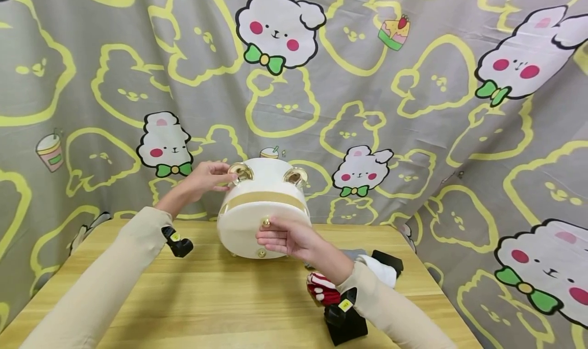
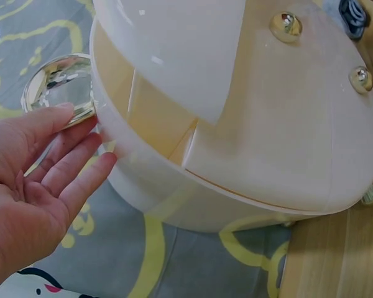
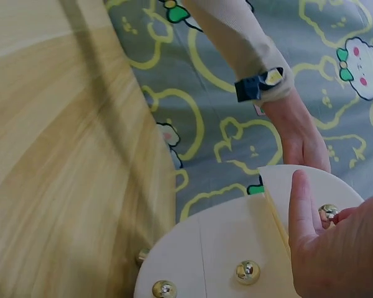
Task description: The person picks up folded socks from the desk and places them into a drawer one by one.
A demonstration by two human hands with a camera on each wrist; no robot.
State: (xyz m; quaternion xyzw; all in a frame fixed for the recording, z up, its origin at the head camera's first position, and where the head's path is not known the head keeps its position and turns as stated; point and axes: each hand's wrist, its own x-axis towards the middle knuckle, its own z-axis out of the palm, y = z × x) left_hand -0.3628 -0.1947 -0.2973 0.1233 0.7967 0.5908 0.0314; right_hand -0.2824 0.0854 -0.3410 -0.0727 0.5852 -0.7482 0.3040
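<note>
A rounded white storage box [image 1: 239,231] stands at the back of the table, with two gold ears on top, a gold band and gold knobs on its front. My left hand [image 1: 206,179] pinches the gold ear [image 2: 59,93] on the left between thumb and fingers. At the front, my right hand [image 1: 289,237] pinches the upper knob [image 3: 328,213] with thumb and forefinger. The upper front panel [image 2: 180,49] stands out from the body, showing a cream interior [image 2: 149,118] behind it. The lower front panel [image 2: 273,136], with its own knobs, sits flush.
Right of the box lie a grey cloth [image 1: 353,253], a white cloth [image 1: 380,270] and a black item [image 1: 388,260]. Nearer the front are a red-and-white striped cloth item [image 1: 321,288] and a black object [image 1: 349,331]. A patterned curtain [image 1: 285,99] hangs behind the wooden table [image 1: 206,298].
</note>
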